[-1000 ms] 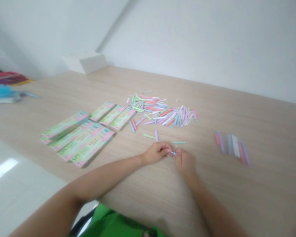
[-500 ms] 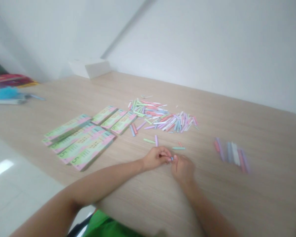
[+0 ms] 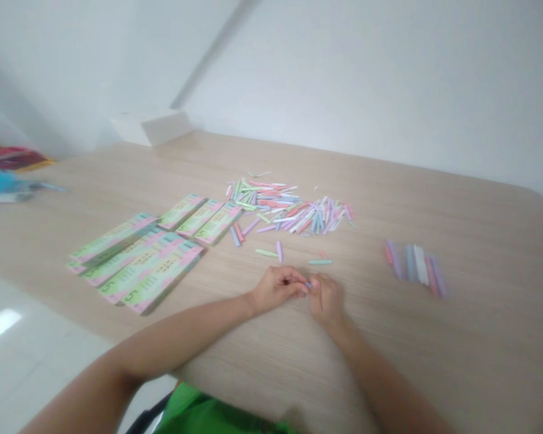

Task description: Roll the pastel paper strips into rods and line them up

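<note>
My left hand and my right hand meet above the wooden table, fingertips pinching a small blue paper strip that is mostly hidden by them. Just beyond my fingers lie a teal strip, a lilac strip and a green strip. Further back sits a heap of pastel paper strips. To the left lie several green-and-pink printed booklets marked with a 5. To the right, a row of pastel strips lies side by side.
A white box stands against the wall at the table's far end. Coloured items lie at the far left. The table's near-left edge drops to a glossy floor. A green garment shows at the bottom.
My hands have drawn closer, and my fingers now cover more of the blue strip. The whole view has shifted slightly, with the table contents sitting further left.
</note>
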### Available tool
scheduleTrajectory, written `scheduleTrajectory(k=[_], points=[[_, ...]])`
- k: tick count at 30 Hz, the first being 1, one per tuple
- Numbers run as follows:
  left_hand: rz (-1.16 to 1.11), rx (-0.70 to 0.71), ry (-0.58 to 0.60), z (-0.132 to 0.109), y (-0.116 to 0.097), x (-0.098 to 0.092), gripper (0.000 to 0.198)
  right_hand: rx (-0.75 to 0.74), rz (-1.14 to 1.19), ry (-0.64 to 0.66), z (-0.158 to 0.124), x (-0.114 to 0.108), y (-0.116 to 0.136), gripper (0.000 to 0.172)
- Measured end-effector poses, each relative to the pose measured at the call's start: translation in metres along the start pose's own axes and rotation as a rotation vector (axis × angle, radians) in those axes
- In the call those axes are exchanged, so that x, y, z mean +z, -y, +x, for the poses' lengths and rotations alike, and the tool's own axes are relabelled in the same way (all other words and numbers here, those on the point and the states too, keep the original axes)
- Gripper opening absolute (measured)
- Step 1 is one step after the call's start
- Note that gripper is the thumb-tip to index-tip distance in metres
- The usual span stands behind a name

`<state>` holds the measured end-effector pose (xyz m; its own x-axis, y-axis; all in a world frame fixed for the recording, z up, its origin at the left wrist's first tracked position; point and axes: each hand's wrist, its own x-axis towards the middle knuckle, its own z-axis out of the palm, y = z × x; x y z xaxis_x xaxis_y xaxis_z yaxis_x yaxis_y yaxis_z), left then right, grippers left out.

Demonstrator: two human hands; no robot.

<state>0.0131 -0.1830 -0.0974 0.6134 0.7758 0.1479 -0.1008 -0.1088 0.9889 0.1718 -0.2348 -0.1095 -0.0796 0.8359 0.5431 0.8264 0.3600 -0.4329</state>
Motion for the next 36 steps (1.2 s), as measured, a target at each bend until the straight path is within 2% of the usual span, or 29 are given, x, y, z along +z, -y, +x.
scheduleTrajectory(k=[3,5,8,10,13,17,20,23,26,30,33,36], points=[[0.096,0.183,0.093,-0.005,-0.004,-0.003,0.066,0.065,0.196,-0.065,-0.001,-0.002,0.002,0.043],[0.178,0.246,0.115,-0.007,-0.006,-0.004,0.074,0.159,0.364,-0.116,-0.002,-0.002,0.005,0.049],[0.345,0.261,0.067,-0.008,-0.006,-0.007,0.062,0.289,0.581,-0.179,-0.003,-0.001,0.011,0.055],[0.435,0.295,0.003,-0.006,-0.006,-0.011,0.055,0.320,0.682,-0.250,-0.003,0.000,0.014,0.055],[0.533,0.338,-0.133,-0.001,-0.005,-0.021,0.047,0.336,0.790,-0.461,-0.002,-0.002,0.016,0.052],[0.614,0.247,-0.323,0.008,-0.001,-0.038,0.038,0.455,0.883,-0.709,0.005,-0.017,0.011,0.038],[0.631,0.195,-0.339,0.020,0.001,-0.050,0.031,0.535,0.848,-0.760,0.010,-0.028,0.002,0.033],[0.683,0.154,-0.258,0.047,-0.006,-0.054,0.025,0.604,0.769,-0.740,0.011,-0.028,-0.009,0.023],[0.807,0.162,-0.114,0.083,-0.024,-0.041,0.026,0.659,0.575,-0.712,0.010,-0.020,-0.022,0.016],[1.129,0.238,0.122,0.121,-0.045,-0.001,0.025,0.642,0.235,-0.672,0.009,-0.016,-0.040,0.016],[1.406,0.229,0.281,0.131,-0.044,0.032,0.022,0.618,0.144,-0.699,0.009,-0.023,-0.052,0.014],[1.578,0.221,0.367,0.130,-0.031,0.053,0.023,0.566,0.044,-0.681,0.010,-0.030,-0.060,0.013]])
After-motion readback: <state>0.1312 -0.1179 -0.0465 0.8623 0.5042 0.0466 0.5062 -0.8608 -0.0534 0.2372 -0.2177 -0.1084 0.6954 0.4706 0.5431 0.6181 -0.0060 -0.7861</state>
